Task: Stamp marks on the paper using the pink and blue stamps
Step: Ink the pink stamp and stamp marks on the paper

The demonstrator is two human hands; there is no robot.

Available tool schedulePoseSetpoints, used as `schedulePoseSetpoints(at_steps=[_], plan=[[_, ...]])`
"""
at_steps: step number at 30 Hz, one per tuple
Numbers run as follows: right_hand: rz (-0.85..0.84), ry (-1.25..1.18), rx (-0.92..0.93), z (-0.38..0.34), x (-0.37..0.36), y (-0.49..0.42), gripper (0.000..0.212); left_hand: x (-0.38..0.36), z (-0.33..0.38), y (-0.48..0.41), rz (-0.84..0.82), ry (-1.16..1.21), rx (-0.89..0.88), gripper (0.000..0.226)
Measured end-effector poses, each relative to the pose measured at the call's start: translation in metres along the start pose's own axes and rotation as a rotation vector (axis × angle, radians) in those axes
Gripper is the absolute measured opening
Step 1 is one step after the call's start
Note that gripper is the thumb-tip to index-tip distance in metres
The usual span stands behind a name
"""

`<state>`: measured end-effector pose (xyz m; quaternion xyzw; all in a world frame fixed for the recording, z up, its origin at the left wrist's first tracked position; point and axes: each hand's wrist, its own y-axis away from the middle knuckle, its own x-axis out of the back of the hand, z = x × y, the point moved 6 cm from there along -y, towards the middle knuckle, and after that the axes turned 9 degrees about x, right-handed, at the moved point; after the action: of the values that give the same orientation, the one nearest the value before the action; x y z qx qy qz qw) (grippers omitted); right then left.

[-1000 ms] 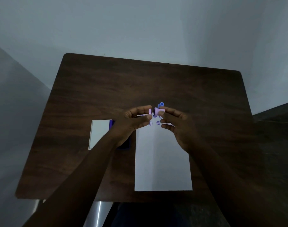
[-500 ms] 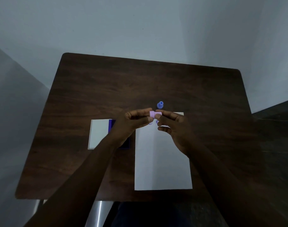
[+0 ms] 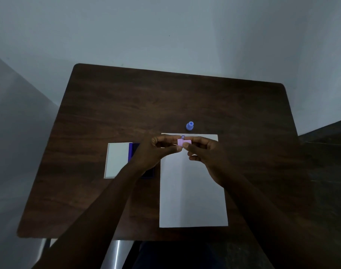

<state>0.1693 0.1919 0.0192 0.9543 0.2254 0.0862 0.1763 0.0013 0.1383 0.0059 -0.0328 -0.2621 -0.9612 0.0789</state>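
A white sheet of paper (image 3: pixel 193 191) lies on the dark wooden table (image 3: pixel 127 105). Above its top edge, my left hand (image 3: pixel 158 150) and my right hand (image 3: pixel 204 154) both pinch a small pink stamp (image 3: pixel 183 142), which lies sideways between the fingertips. One blue stamped mark (image 3: pixel 183 136) shows at the paper's top edge; any other marks are hidden by my hands. The blue stamp (image 3: pixel 189 126) stands upright on the table just beyond the paper, apart from both hands.
An open ink pad (image 3: pixel 132 152) with its white lid (image 3: pixel 117 160) folded out lies left of the paper, partly under my left forearm. The table stands against a pale wall; its near edge runs just below the paper.
The two pink parts that my hands held slightly apart have come together into one piece. Both hands stayed above the top of the paper. The blue stamp, earlier partly hidden, now stands fully visible.
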Motion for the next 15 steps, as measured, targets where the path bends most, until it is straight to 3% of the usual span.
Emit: schedulePoseSetpoints(at_steps=[5, 9, 11, 15], plan=[[0.010, 0.144, 0.055, -0.002, -0.001, -0.019, 0.035, 0.010, -0.004, -0.001, -0.013, 0.036, 0.049, 0.037], [0.022, 0.258, 0.108, -0.010, 0.002, -0.044, 0.023, 0.037, -0.018, -0.001, 0.075, 0.155, 0.120, 0.028], [0.021, 0.310, 0.132, -0.014, 0.004, -0.056, 0.031, 0.053, -0.028, -0.002, 0.115, 0.171, 0.153, 0.027], [-0.035, 0.625, 0.255, -0.018, -0.006, -0.088, 0.030, 0.073, -0.043, -0.002, 0.175, 0.182, 0.196, 0.031]])
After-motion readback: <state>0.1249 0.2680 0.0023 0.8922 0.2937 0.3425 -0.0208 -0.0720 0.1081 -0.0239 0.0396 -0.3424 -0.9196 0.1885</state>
